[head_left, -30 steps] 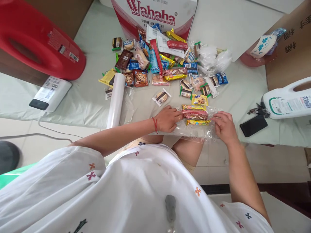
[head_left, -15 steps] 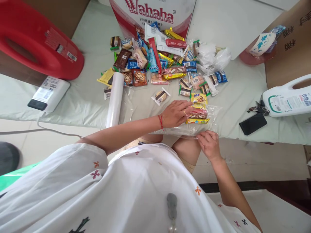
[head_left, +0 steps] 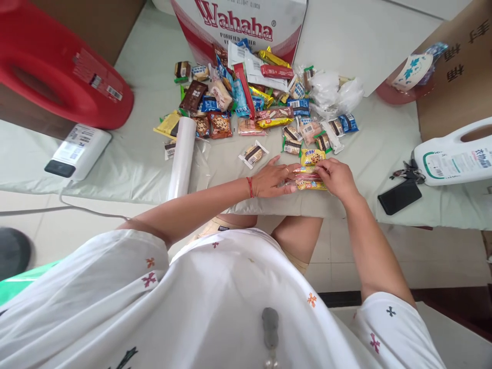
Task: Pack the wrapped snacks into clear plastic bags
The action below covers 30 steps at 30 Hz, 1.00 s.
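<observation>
A small row of wrapped snack bars point(head_left: 310, 184), yellow and red, lies near the table's front edge under clear plastic film. My left hand point(head_left: 269, 179) rests flat at the left end of the bars, fingers spread, fingertips touching them. From the right, my right hand point(head_left: 339, 180) reaches over the bars with its fingers pinched together at the film on top; the film edge in the fingers is hard to see. Just behind the bars lies a yellow cookie packet point(head_left: 312, 157). A roll of clear plastic film point(head_left: 182, 159) stands out left of my left hand.
A heap of wrapped snacks point(head_left: 221, 123) lies before a Wahaha carton point(head_left: 246, 28). To the left are a red jug point(head_left: 100, 82) and a white device point(head_left: 79, 151) with a cable. On the right are a black phone point(head_left: 400, 196), keys point(head_left: 407, 171) and a white detergent bottle point(head_left: 457, 159).
My right hand has moved up and away from the table edge, bringing the film's near edge over the bars. My left hand has shifted slightly left, its fingers spreading wider.
</observation>
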{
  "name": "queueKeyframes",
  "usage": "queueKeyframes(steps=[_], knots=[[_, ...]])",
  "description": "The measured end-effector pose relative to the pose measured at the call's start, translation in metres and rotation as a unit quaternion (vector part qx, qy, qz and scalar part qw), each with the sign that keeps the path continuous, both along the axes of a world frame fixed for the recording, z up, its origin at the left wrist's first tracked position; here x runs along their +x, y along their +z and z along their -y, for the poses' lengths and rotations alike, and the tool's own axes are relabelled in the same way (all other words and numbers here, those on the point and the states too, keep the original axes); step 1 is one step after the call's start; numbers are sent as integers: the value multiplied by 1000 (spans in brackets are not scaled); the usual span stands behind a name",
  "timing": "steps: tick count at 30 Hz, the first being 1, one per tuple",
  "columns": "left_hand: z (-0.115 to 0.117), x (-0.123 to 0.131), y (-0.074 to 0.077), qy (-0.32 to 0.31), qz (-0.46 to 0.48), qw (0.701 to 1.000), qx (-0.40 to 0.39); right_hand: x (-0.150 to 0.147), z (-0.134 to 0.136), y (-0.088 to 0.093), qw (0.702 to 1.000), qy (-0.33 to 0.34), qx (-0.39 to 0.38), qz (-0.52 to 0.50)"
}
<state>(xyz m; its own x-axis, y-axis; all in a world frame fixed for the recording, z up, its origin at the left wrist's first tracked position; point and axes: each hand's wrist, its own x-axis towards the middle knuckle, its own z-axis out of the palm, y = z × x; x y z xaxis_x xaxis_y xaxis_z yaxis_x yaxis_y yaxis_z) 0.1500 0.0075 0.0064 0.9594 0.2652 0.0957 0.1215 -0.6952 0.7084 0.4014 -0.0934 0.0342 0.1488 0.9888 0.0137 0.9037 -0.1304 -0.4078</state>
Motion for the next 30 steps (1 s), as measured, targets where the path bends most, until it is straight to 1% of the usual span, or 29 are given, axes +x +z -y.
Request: queueKeyframes(steps=[2,4,5,6,8,10,12,14,15,17,19,20,21,22,24,25,28,30], knots=[[6,-2,-5,1,11,1000,3,0,-11,-6,999,-13,-36,-11],[13,-3,-10,25,37,999,16,-1,-15,-9,998,-29,-47,-34],[18,-3,-13,53,51,997,21,-1,-14,-10,997,-36,-47,-47],[21,-3,-16,95,60,993,26,-2,-13,-11,996,-41,-45,-61],[26,-1,-19,203,49,977,34,-2,-10,-14,993,-49,-40,-98],[27,1,-19,298,-6,954,41,-1,-6,-18,986,-60,-38,-148],[26,3,-18,344,-72,935,51,3,-3,-20,977,-70,-52,-197],[24,4,-15,361,-111,923,72,11,0,-19,973,-76,-67,-210],[24,4,-14,367,-120,919,86,14,3,-17,977,-80,-60,-187],[25,5,-11,375,-132,911,112,15,11,-8,992,-93,0,-85],[26,5,-8,368,-140,911,127,6,22,3,991,-92,87,30],[27,6,-6,358,-141,914,131,-3,28,7,988,-76,118,66],[28,7,-5,346,-140,918,133,-14,33,9,986,-49,133,83],[28,7,-3,335,-139,922,135,-26,38,9,988,-14,130,89],[26,9,1,317,-145,927,137,-47,44,3,991,48,100,82],[24,10,3,310,-152,929,133,-54,46,-3,992,64,85,74],[15,13,10,311,-176,930,81,-58,46,-21,995,57,78,33],[8,18,14,318,-177,931,12,-53,45,-29,995,51,83,5]])
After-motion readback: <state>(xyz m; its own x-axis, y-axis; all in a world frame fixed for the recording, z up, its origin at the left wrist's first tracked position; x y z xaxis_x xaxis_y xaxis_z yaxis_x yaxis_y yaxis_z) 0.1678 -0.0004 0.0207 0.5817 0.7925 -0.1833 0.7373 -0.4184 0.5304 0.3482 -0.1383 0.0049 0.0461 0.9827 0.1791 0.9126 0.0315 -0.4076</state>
